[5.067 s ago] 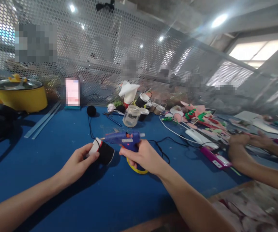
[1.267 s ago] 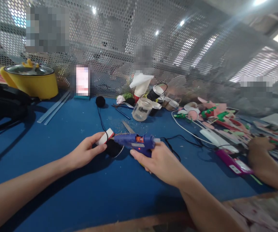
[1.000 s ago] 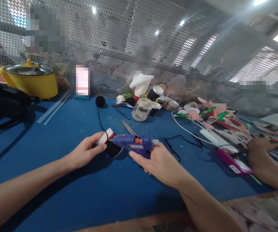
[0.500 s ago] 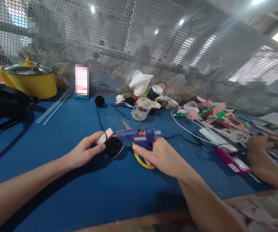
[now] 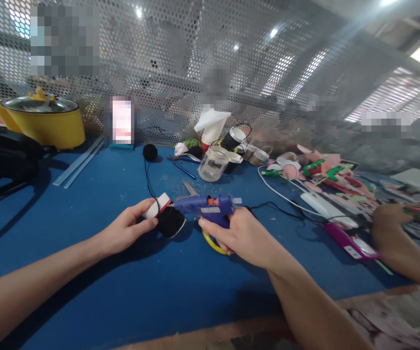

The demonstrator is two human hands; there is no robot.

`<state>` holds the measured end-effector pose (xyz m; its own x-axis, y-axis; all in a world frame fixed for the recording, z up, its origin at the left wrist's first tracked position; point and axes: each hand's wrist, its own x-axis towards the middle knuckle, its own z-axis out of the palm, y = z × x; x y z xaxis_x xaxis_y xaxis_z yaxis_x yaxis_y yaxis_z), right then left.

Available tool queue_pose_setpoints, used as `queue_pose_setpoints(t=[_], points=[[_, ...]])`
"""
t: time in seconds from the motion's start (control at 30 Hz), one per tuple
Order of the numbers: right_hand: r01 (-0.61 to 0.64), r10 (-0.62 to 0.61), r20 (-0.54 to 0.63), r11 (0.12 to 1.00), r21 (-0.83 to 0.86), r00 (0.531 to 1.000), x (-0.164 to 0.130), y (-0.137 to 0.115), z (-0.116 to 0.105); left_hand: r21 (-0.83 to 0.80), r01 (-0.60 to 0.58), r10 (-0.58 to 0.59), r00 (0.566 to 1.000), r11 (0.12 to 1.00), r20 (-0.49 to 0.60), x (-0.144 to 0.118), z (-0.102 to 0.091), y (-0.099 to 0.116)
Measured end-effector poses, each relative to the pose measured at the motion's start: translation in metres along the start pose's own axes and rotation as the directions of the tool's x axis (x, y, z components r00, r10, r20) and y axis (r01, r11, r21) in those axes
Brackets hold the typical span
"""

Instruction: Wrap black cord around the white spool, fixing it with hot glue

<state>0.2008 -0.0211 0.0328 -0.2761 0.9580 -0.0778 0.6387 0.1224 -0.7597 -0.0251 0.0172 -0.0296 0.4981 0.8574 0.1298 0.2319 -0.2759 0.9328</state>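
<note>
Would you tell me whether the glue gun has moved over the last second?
Yes: the glue gun rose slightly off the table, its yellow stand visible again.

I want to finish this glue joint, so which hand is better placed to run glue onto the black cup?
Probably the right hand: it grips the blue plastic glue gun, nozzle aimed at the black paper cup. The left hand steadies that cup.
</note>
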Motion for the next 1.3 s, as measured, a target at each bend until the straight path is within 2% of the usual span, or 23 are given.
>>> queue_pose_setpoints(t=[0.17, 0.4, 0.6, 0.8, 1.03, 1.13, 1.3], points=[[0.035, -0.040, -0.059, 0.996, -0.085, 0.997, 0.0027, -0.0005, -0.0008, -0.025, -0.009, 0.010, 1.000, 1.000, 0.011, 0.0003, -0.0004, 0.0006], [0.024, -0.024, -0.001, 1.000, -0.016, 1.000, 0.0002, -0.0013, -0.0003, -0.030, 0.022, -0.022, 1.000, 0.999, 0.003, -0.0007, -0.0005, 0.0006], [0.043, -0.047, -0.064, 0.997, -0.067, 0.997, 0.0068, 0.0027, -0.0020, -0.073, 0.024, -0.024, 1.000, 0.997, 0.001, -0.0005, 0.0004, 0.0043], [0.027, -0.027, -0.011, 1.000, -0.010, 1.000, 0.0029, 0.0003, -0.0022, -0.049, -0.001, 0.002, 0.999, 0.999, 0.033, -0.0008, -0.0009, 0.0005], [0.027, -0.029, -0.043, 0.999, -0.040, 0.999, 0.0068, 0.0032, -0.0029, -0.061, -0.007, 0.007, 1.000, 0.998, -0.002, -0.0007, -0.0007, 0.0013], [0.022, -0.022, -0.019, 1.000, -0.016, 1.000, 0.0056, 0.0021, -0.0031, -0.065, -0.010, 0.010, 1.000, 0.998, 0.012, -0.0007, -0.0008, 0.0015], [0.009, -0.009, 0.002, 1.000, 0.028, 1.000, 0.0058, 0.0043, -0.0038, -0.071, 0.036, -0.036, 0.999, 0.997, 0.004, -0.0005, 0.0004, 0.0040]])
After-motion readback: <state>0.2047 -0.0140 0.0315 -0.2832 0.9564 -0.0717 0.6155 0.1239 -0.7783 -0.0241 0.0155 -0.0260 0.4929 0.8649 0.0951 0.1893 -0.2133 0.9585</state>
